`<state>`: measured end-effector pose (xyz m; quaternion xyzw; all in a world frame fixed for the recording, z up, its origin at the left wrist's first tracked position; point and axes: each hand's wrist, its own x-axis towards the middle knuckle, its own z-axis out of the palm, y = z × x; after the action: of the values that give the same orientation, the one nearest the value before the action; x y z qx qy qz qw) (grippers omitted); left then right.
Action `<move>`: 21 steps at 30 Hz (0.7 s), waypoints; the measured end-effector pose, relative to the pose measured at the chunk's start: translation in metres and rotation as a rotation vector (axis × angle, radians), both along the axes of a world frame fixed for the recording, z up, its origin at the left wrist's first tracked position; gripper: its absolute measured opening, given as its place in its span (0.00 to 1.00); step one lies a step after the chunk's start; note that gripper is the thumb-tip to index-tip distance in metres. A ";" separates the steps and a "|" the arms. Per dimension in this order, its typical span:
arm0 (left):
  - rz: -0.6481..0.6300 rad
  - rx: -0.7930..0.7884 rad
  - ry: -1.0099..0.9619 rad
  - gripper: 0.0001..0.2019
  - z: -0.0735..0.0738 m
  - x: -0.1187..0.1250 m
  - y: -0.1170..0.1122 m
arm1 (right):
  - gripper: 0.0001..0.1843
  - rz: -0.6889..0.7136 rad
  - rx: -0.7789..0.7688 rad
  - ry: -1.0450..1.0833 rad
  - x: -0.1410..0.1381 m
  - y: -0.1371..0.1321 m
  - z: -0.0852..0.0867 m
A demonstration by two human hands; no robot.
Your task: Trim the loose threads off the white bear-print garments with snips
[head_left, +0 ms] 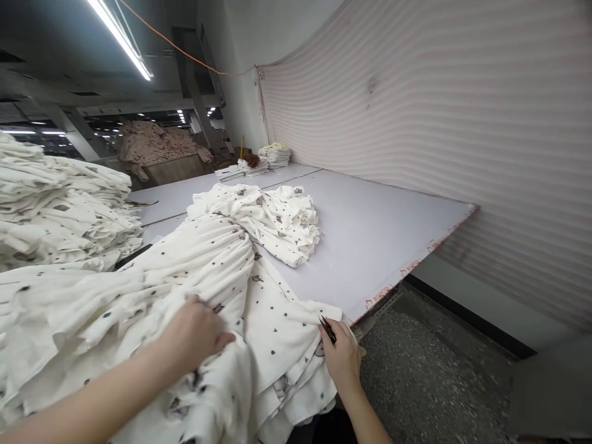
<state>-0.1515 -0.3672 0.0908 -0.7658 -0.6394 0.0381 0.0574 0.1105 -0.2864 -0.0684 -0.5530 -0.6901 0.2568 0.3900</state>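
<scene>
A heap of white cloth printed with small dark figures (pixel 217 259) lies across the near part of a grey table (pixel 370 228) and hangs over its near edge. My left hand (pixel 197 333) rests on top of the cloth, fingers curled into the folds. My right hand (pixel 342 354) sits at the cloth's edge near the table corner and pinches a small dark tool (pixel 327 328) with pointed tips. A separate bunched pile of the same cloth (pixel 277 219) lies further back on the table.
A tall stack of folded white cloth (pixel 60 203) stands at the left. Small stacks of folded pieces (pixel 275 155) sit at the table's far end. A striped pale curtain (pixel 439 105) hangs at the right. Speckled floor (pixel 430 370) lies beyond the table's near corner.
</scene>
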 end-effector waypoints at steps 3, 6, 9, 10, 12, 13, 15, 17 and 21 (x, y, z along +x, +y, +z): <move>-0.060 0.015 -0.178 0.10 -0.034 0.021 -0.007 | 0.15 0.025 0.067 -0.016 -0.004 -0.011 0.009; -0.060 -0.020 -0.663 0.25 -0.045 0.051 -0.006 | 0.15 0.091 0.160 0.042 -0.018 -0.027 0.018; 0.047 0.018 -0.802 0.28 -0.037 0.068 0.006 | 0.14 0.228 0.192 0.251 -0.035 -0.040 0.026; 0.084 0.032 -0.828 0.25 -0.035 0.070 0.010 | 0.13 0.262 0.174 0.332 -0.040 -0.042 0.029; 0.170 0.070 -0.874 0.16 -0.032 0.069 0.016 | 0.14 0.248 0.113 0.457 -0.047 -0.045 0.030; 0.215 0.095 -0.892 0.13 -0.032 0.067 0.018 | 0.16 0.195 0.076 0.495 -0.049 -0.045 0.029; 0.274 0.143 -0.922 0.11 -0.034 0.062 0.016 | 0.22 0.082 -0.007 0.515 -0.051 -0.042 0.022; 0.291 0.182 -0.944 0.09 -0.037 0.060 0.012 | 0.26 0.067 -0.076 0.474 -0.051 -0.035 0.012; 0.305 0.276 -0.936 0.08 -0.042 0.058 0.009 | 0.19 0.142 -0.011 0.366 -0.049 -0.013 0.001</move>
<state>-0.0939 -0.3584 0.0490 -0.5842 -0.7001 -0.3857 -0.1407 0.0611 -0.2998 -0.0672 -0.4489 -0.6437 0.3836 0.4869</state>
